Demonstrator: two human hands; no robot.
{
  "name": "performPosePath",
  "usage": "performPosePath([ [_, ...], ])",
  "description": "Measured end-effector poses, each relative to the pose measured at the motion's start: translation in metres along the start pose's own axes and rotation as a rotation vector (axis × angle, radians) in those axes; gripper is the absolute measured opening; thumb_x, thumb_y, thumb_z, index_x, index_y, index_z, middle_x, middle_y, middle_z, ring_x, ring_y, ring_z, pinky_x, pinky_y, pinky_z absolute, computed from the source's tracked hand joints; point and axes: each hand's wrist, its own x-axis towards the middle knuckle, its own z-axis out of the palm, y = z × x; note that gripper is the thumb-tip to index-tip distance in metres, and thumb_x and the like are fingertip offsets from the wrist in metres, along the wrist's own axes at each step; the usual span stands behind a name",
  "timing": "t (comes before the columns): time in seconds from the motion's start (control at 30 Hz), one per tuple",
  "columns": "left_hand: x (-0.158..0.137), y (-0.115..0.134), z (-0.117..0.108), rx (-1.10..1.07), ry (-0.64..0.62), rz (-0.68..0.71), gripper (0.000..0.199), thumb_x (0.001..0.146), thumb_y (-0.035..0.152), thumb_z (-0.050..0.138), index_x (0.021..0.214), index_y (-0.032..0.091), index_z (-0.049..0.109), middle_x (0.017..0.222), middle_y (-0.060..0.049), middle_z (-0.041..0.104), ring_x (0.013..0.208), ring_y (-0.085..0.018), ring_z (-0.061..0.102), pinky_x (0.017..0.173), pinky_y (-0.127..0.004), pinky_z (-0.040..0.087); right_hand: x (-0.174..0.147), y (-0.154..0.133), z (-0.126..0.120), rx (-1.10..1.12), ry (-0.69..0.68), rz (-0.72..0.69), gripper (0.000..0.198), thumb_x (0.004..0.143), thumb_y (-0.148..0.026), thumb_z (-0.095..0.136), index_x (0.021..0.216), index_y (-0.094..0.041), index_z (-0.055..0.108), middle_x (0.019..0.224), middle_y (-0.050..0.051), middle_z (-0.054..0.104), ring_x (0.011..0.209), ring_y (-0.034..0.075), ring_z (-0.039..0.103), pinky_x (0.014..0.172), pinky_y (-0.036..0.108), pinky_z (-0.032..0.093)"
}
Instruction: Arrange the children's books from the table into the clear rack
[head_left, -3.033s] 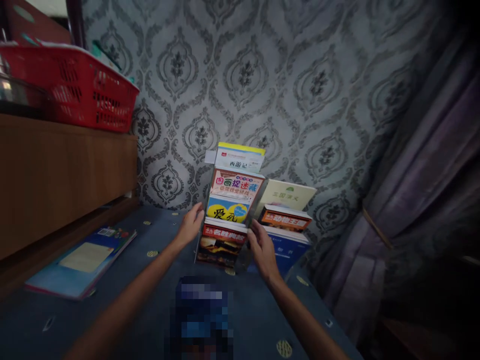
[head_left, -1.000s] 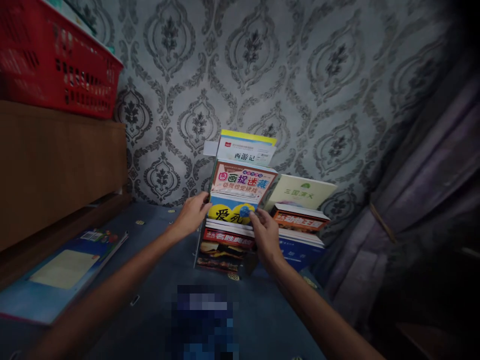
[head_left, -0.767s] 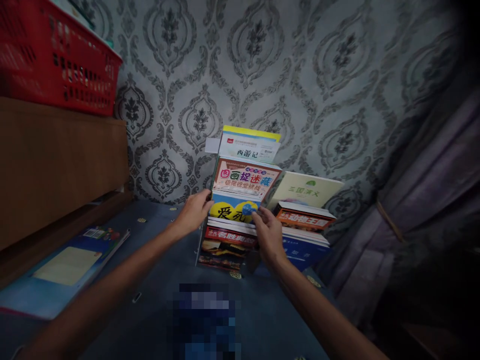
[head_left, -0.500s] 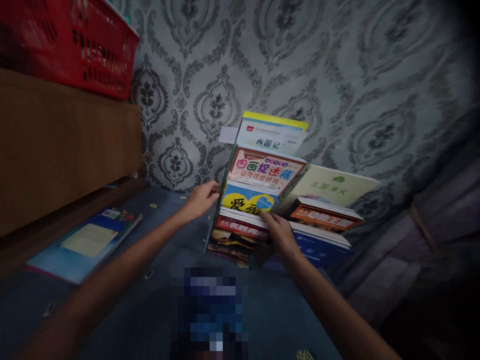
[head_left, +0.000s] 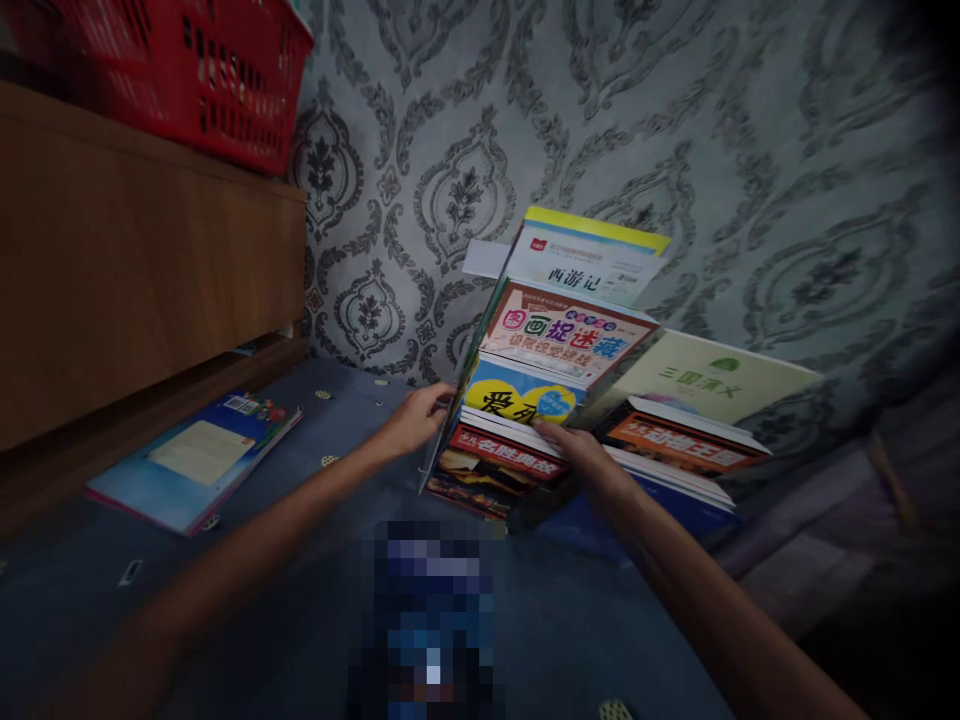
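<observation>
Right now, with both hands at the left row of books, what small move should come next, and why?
Perhaps slide the left hand back along the left row of books and nudge in the pale piece, since it juts past the row's left edge. The right hand, at the right of the front book, could steady the row.

Tiered books (head_left: 551, 335) | two columns | multicoloured, facing outward | on blue cloth (head_left: 300, 610)

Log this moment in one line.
left hand: at taller book stack, left edge; right hand: same stack, right edge; second stack: alongside, right; blue book: lying flat
</observation>
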Motion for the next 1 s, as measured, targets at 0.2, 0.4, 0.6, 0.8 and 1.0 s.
performPosePath([
  [0.2, 0.003, -0.001, 0.001, -0.005, 0.000, 0.006, 0.042, 0.077, 0.002, 0.050, 0.115, 0.016, 0.064, 0.110, -0.007, 0.073, 0.100, -0.020, 0.069, 0.091, -0.035, 0.055, -0.004, -0.003, 0.000, 0.078, -0.028, 0.028, 0.029, 0.066, -0.041, 0.074, 0.078, -0.015, 0.077, 0.069, 0.008, 0.076, 0.069, 0.029, 0.072, 0.065, 0.038, 0.057],
  [0.4, 0.002, 0.001, -0.001, 0.035, 0.002, 0.014, 0.052, 0.078, 0.003, 0.049, 0.128, 0.015, 0.058, 0.114, -0.008, 0.073, 0.105, -0.021, 0.068, 0.094, -0.035, 0.054, -0.005, -0.004, 0.001, 0.077, -0.029, 0.015, 0.028, 0.066, -0.040, 0.074, 0.080, -0.016, 0.076, 0.075, 0.007, 0.077, 0.081, 0.031, 0.073, 0.079, 0.043, 0.056],
  [0.6, 0.002, 0.000, -0.002, 0.049, -0.002, 0.061, 0.059, 0.079, 0.003, 0.043, 0.136, 0.014, 0.052, 0.122, -0.010, 0.070, 0.111, -0.020, 0.065, 0.101, -0.035, 0.050, -0.004, 0.000, 0.003, 0.094, -0.017, -0.091, 0.028, 0.071, -0.040, 0.069, 0.084, -0.016, 0.075, 0.083, 0.007, 0.078, 0.087, 0.027, 0.072, 0.091, 0.040, 0.053],
  [0.8, -0.011, -0.004, -0.002, -0.020, -0.002, 0.019, 0.057, 0.083, 0.013, 0.044, 0.140, 0.014, 0.045, 0.124, -0.014, 0.067, 0.112, -0.022, 0.066, 0.099, -0.040, 0.051, -0.016, -0.001, 0.003, 0.023, 0.026, -0.210, 0.037, 0.071, -0.049, 0.069, 0.089, -0.017, 0.074, 0.094, 0.008, 0.078, 0.098, 0.030, 0.070, 0.096, 0.045, 0.050],
  [1.0, -0.080, -0.035, -0.001, -0.138, 0.120, -0.203, 0.039, 0.087, 0.032, 0.045, 0.122, 0.018, 0.052, 0.107, -0.011, 0.071, 0.098, -0.024, 0.070, 0.080, -0.037, 0.057, -0.086, 0.053, 0.028, -0.146, 0.350, -0.520, 0.065, 0.085, -0.052, 0.058, 0.139, -0.018, 0.049, 0.142, 0.013, 0.055, 0.132, 0.030, 0.049, 0.112, 0.048, 0.036],
])
